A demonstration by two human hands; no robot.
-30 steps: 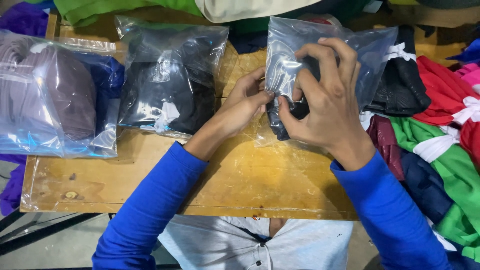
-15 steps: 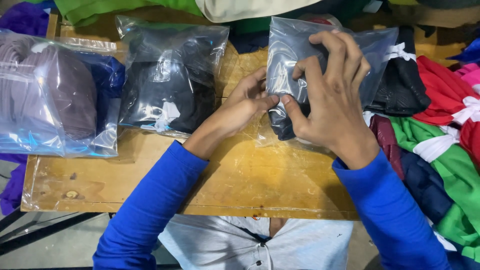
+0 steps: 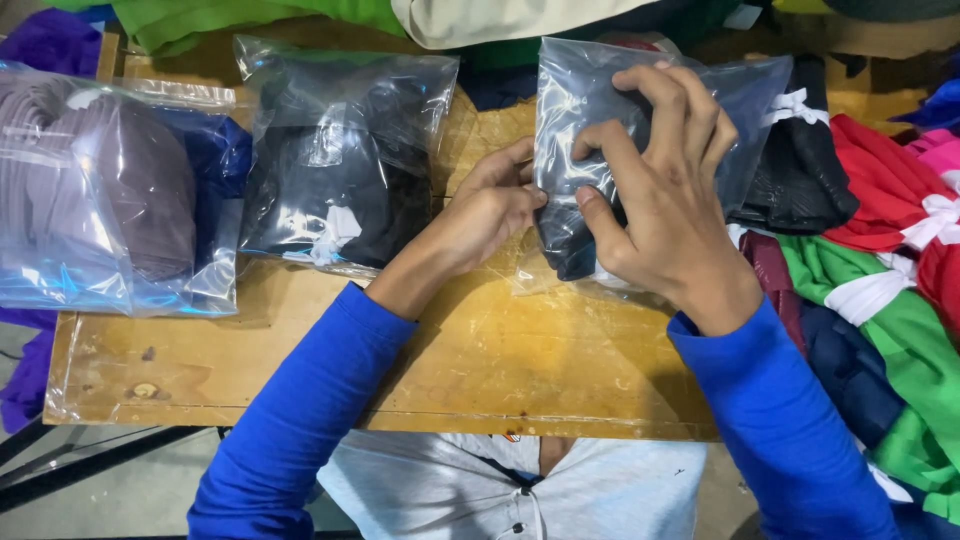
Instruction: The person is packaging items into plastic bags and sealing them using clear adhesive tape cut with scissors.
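Head view: left hand (image 3: pixel 490 215) and right hand (image 3: pixel 655 190) both clamped on clear plastic bag (image 3: pixel 580 110) of dark garment (image 3: pixel 570 245), over wooden surface (image 3: pixel 480 360).

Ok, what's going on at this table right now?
A person in blue sleeves is working a dark folded garment into a clear plastic bag on a wooden table. The right hand presses on the bag from above, while the left hand pinches its edge. Two filled bags lie to the left: one with dark clothing, one with mauve clothing. Loose coloured clothes are piled on the right.
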